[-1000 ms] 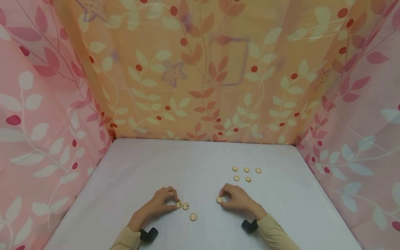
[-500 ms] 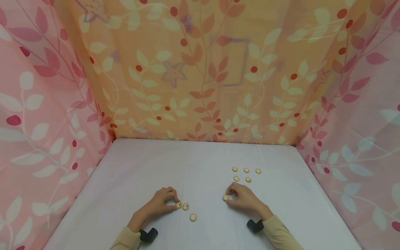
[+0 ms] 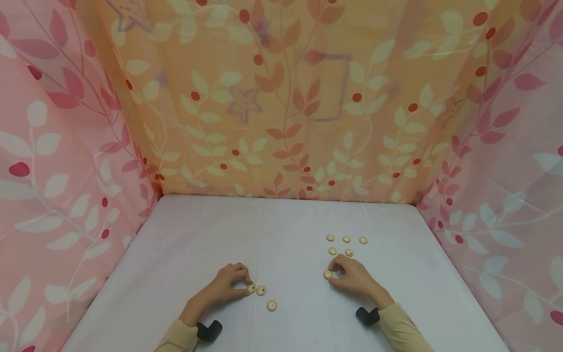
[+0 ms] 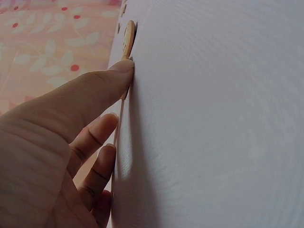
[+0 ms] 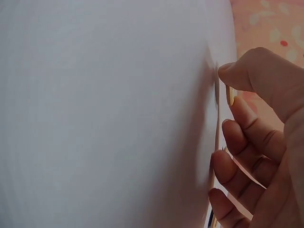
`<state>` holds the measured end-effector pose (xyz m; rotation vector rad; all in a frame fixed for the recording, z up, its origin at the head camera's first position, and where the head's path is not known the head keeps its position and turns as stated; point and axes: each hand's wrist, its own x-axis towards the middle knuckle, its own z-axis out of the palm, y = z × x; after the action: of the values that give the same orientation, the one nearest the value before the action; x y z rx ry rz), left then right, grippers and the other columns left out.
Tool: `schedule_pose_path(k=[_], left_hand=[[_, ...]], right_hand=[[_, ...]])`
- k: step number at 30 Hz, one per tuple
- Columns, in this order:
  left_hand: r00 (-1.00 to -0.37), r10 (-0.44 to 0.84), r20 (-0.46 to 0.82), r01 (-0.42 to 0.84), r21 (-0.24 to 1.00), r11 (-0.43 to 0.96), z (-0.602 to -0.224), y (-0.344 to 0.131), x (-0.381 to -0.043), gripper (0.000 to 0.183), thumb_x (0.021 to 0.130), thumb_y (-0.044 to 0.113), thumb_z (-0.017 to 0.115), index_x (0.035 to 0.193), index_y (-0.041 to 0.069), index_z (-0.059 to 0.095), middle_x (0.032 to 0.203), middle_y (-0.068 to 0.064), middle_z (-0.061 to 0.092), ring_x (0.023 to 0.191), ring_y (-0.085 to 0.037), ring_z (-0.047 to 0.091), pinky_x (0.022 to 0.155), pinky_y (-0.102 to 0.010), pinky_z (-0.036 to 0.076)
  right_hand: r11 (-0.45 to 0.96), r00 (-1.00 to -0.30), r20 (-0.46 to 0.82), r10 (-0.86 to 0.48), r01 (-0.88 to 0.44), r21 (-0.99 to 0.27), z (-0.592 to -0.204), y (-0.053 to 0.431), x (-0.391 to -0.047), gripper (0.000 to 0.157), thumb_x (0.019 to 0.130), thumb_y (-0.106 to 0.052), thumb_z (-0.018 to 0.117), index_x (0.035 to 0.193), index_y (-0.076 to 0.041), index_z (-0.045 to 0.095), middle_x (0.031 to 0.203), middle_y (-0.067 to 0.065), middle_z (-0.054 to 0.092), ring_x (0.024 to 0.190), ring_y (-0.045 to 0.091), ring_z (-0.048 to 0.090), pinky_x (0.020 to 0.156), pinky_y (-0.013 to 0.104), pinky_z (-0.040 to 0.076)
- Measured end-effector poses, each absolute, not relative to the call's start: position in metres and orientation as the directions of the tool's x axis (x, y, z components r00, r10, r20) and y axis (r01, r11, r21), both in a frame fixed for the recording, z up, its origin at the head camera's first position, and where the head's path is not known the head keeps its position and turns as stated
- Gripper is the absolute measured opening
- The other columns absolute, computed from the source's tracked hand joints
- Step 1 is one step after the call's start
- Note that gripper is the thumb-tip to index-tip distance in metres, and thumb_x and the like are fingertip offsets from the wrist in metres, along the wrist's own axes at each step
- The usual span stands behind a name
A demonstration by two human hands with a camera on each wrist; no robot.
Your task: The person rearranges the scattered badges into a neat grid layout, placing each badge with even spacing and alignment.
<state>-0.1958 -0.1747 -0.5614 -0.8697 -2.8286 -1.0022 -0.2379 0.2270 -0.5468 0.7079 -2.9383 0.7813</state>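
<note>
My left hand (image 3: 225, 284) pinches a small round wooden disc (image 3: 251, 288) with dark markings between thumb and forefinger, low on the white table. Right beside it lies a second marked disc (image 3: 261, 290), and a third disc (image 3: 272, 305) sits a little nearer to me. In the left wrist view the thumb covers most of the pinched disc, with the neighbouring disc (image 4: 128, 39) just past the thumb tip. Thumb and forefinger of my right hand (image 3: 355, 279) grip another wooden disc (image 3: 328, 275), seen edge-on as a thin yellowish disc (image 5: 231, 95), slightly above the table.
Beyond my right hand, several similar discs (image 3: 346, 239) lie in two rows on the white tablecloth (image 3: 211, 225). Leaf-patterned curtains (image 3: 281, 98) enclose the table at the back and both sides. Black wrist cameras (image 3: 209, 331) sit under both forearms.
My right hand has moved to the right and slightly away from me, carrying its disc towards the rows. My left hand and the discs near it stay in place.
</note>
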Motion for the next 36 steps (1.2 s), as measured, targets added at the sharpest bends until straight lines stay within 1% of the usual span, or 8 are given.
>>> schedule_pose_path(k=[5,12,19,23,30,36], left_hand=[[-0.848,0.494,0.192,0.505,0.576,0.643,-0.561,-0.174,-0.196,0.015,0.072,0.036,0.069,0.082,0.030,0.059,0.099,0.015,0.051,0.092,-0.008,0.042,0.082,-0.041,0.032],[-0.848,0.491,0.199,0.507,0.574,0.642,-0.561,-0.174,-0.197,0.015,0.071,0.036,0.069,0.082,0.031,0.059,0.097,0.015,0.051,0.092,-0.008,0.043,0.082,-0.041,0.032],[-0.844,0.494,0.207,0.511,0.587,0.628,-0.560,-0.174,-0.196,0.015,0.071,0.035,0.069,0.081,0.030,0.059,0.098,0.013,0.052,0.091,-0.008,0.042,0.081,-0.040,0.031],[-0.846,0.494,0.200,0.509,0.576,0.639,-0.561,-0.174,-0.196,0.015,0.071,0.036,0.069,0.081,0.030,0.059,0.098,0.012,0.052,0.090,-0.007,0.042,0.081,-0.039,0.032],[-0.852,0.489,0.186,0.496,0.586,0.641,-0.558,-0.174,-0.195,0.015,0.071,0.035,0.069,0.081,0.029,0.059,0.099,0.011,0.052,0.092,-0.009,0.042,0.083,-0.043,0.030],[-0.848,0.495,0.186,0.500,0.588,0.636,-0.557,-0.173,-0.194,0.015,0.072,0.036,0.068,0.082,0.029,0.059,0.100,0.010,0.053,0.094,-0.010,0.043,0.084,-0.044,0.031]], right_hand=[[0.788,-0.911,0.141,-0.388,-0.407,-0.462,-0.547,0.237,-0.239,0.022,0.068,-0.040,0.071,0.082,-0.032,0.055,0.077,-0.021,0.052,0.069,0.002,0.045,0.063,0.022,0.036],[0.813,-0.933,0.144,-0.331,-0.359,-0.459,-0.551,0.252,-0.244,0.022,0.068,-0.042,0.070,0.081,-0.035,0.054,0.076,-0.021,0.050,0.068,0.003,0.044,0.062,0.022,0.037],[0.824,-0.940,0.170,-0.297,-0.342,-0.452,-0.551,0.266,-0.246,0.024,0.067,-0.040,0.072,0.082,-0.032,0.055,0.076,-0.020,0.051,0.068,0.003,0.044,0.061,0.022,0.037],[0.821,-0.940,0.189,-0.283,-0.339,-0.459,-0.550,0.274,-0.247,0.025,0.067,-0.036,0.073,0.083,-0.028,0.056,0.077,-0.017,0.053,0.068,0.005,0.045,0.061,0.023,0.037],[0.840,-0.958,0.170,-0.230,-0.284,-0.462,-0.549,0.288,-0.252,0.026,0.067,-0.035,0.073,0.085,-0.025,0.057,0.078,-0.013,0.054,0.070,0.007,0.045,0.061,0.025,0.036],[0.845,-0.964,0.171,-0.205,-0.263,-0.466,-0.549,0.299,-0.257,0.028,0.066,-0.035,0.073,0.085,-0.022,0.057,0.079,-0.010,0.055,0.070,0.009,0.045,0.061,0.026,0.036]])
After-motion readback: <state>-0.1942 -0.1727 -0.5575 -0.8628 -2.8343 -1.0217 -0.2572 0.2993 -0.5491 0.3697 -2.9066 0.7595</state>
